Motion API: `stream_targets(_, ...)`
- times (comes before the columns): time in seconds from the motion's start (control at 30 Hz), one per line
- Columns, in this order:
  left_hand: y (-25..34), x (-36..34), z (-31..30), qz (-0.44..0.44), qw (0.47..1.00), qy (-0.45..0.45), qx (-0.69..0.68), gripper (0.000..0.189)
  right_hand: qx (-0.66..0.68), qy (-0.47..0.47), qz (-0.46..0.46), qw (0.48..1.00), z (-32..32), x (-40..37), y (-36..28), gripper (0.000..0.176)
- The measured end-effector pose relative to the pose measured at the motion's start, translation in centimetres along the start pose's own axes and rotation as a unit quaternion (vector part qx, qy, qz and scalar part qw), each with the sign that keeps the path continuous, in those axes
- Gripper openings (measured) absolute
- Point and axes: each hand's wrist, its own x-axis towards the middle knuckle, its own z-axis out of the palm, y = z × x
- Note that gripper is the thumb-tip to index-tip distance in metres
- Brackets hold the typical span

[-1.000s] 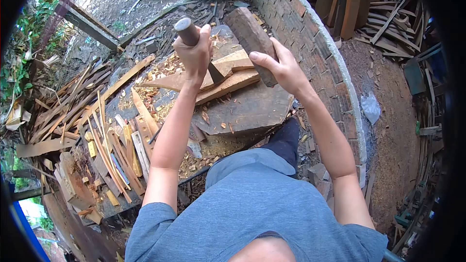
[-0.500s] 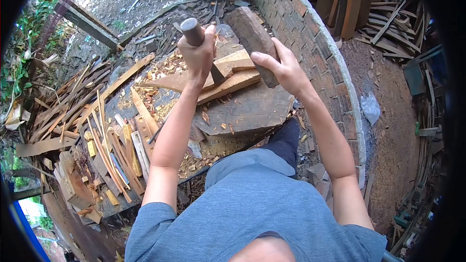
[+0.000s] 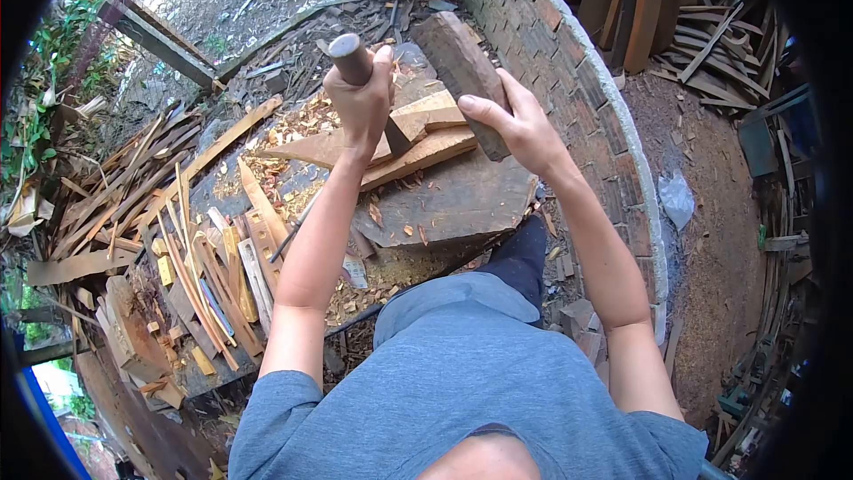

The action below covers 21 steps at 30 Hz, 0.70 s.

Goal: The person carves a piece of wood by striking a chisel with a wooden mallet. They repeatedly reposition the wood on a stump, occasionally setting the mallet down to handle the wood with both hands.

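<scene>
My left hand (image 3: 360,105) is wrapped round the thick, round-ended handle of a chisel (image 3: 352,53). The chisel's dark, wide blade meets a notch in a pale timber piece (image 3: 418,158), which lies on a broad wooden chopping block (image 3: 458,204). In my right hand (image 3: 522,124) is a thick, dark wooden block (image 3: 458,58), held tilted above the right end of the timber and apart from the chisel. The far fingers of both hands are hidden behind what they hold.
Wood chips (image 3: 306,120) cover the ground beyond the chopping block. Loose strips and offcuts (image 3: 213,276) lie on the left. A curved brick wall (image 3: 586,98) stands close on my right, with stacked boards (image 3: 724,49) beyond it.
</scene>
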Motion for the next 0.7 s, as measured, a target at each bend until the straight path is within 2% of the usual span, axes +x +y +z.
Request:
stream_targets(0.23, 0.9, 0.2, 0.1, -0.015, 0.999, 0.006, -0.039, 0.016, 0.018, 0.011, -0.011, 1.000, 0.3, -0.2, 0.3, 0.067)
stream_targets(0.3, 0.0, 0.4, 0.0, 0.016, 1.000, -0.006, 0.008, 0.015, 0.008, 0.011, -0.011, 1.000, 0.3, -0.3, 0.3, 0.066)
stream_targets(0.6, 0.8, 0.1, 0.2, -0.013, 1.000, -0.009, -0.023, 0.015, 0.023, 0.016, -0.014, 1.000, 0.3, -0.3, 0.7, 0.065)
stream_targets(0.7, 0.0, 0.4, 0.0, 0.011, 1.000, -0.014, 0.001, 0.016, 0.011, 0.008, 0.005, 1.000, 0.2, -0.5, 0.4, 0.065)
